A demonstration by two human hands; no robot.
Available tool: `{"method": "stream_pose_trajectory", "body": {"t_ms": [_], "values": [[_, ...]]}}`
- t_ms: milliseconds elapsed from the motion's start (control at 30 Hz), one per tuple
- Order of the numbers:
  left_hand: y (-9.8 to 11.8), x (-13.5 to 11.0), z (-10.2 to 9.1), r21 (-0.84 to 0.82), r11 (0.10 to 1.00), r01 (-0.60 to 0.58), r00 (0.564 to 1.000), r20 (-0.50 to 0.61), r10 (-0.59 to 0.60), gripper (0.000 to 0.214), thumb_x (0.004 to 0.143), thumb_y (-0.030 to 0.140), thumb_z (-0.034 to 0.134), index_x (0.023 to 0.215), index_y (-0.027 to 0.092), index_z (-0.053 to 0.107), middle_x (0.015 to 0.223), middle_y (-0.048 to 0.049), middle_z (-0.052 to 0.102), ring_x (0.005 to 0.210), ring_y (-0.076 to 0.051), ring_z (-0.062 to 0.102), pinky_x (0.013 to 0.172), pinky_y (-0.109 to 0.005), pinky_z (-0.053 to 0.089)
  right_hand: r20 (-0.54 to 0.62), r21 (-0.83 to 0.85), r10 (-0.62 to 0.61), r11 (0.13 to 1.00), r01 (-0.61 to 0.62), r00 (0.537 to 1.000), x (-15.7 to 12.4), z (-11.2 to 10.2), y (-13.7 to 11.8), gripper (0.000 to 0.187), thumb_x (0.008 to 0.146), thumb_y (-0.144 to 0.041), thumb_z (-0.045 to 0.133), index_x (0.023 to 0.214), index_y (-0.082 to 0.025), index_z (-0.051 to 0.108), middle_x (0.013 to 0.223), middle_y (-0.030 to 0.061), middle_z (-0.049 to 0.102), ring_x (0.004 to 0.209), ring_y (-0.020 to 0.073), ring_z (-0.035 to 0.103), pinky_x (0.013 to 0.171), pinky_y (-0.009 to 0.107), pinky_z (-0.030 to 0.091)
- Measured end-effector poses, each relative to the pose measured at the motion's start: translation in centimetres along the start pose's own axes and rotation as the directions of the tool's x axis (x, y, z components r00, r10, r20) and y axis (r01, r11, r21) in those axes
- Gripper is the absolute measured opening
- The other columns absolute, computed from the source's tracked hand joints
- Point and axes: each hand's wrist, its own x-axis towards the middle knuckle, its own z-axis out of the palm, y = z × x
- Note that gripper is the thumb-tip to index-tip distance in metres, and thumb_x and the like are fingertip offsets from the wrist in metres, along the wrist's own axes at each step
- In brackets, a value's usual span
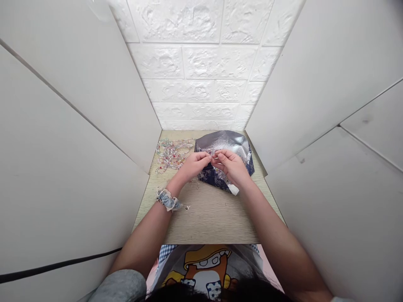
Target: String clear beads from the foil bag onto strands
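Observation:
My left hand [194, 164] and my right hand [231, 165] meet over the wooden table [210, 218], fingertips pinched together on a small beaded piece [213, 157] too tiny to make out clearly. Both hands hover just above an open dark blue bag with a silvery foil lining [225, 140]. A pile of colourful bead strands [171, 153] lies on the table to the left of my left hand. A blue scrunchie [168, 200] sits round my left wrist.
White panels wall the narrow table on the left [78, 138] and right [315, 126], with a white brick-pattern wall [201, 71] behind. A black cable [56, 265] runs along the lower left. A few loose beads [188, 207] lie near my left wrist.

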Motion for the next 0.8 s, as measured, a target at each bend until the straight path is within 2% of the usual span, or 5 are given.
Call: {"method": "stream_pose_trajectory", "body": {"t_ms": [233, 600, 800], "values": [[0.09, -0.07, 0.06, 0.042, 0.999, -0.014, 1.000, -0.023, 0.015, 0.024, 0.072, 0.033, 0.042, 0.060, 0.014, 0.050, 0.048, 0.0059, 0.034, 0.045, -0.005, 0.028, 0.045, -0.020, 0.022, -0.009, -0.006, 0.008, 1.000, -0.008, 1.000, -0.03, 0.06, 0.04, 0.015, 0.064, -0.029, 0.062, 0.074, -0.020, 0.056, 0.071, -0.0030, 0.060, 0.064, 0.0061, 0.057, 0.069, 0.024, 0.048], [0.26, -0.09, 0.09, 0.035, 0.999, -0.003, 0.999, -0.034, 0.004, 0.022, 0.070, 0.029, 0.043, 0.059, 0.014, 0.055, 0.046, 0.0051, 0.037, 0.046, -0.006, 0.028, 0.047, -0.020, 0.024, -0.003, -0.091, 0.010, 0.996, -0.010, 1.000, 0.08, 0.18, 0.11, 0.015, 0.062, -0.030, 0.062, 0.073, -0.020, 0.057, 0.069, -0.0031, 0.059, 0.066, 0.0070, 0.056, 0.076, 0.028, 0.046], [0.42, -0.17, 0.04, 0.022, 1.000, 0.004, 1.000, -0.029, -0.003, 0.022, 0.070, 0.028, 0.042, 0.060, 0.014, 0.055, 0.045, 0.0054, 0.037, 0.045, -0.006, 0.029, 0.047, -0.020, 0.025, -0.005, -0.083, 0.018, 0.996, -0.018, 1.000, 0.03, 0.10, 0.13, 0.016, 0.063, -0.030, 0.061, 0.074, -0.020, 0.056, 0.070, -0.0027, 0.059, 0.067, 0.0072, 0.057, 0.077, 0.028, 0.046]]}}
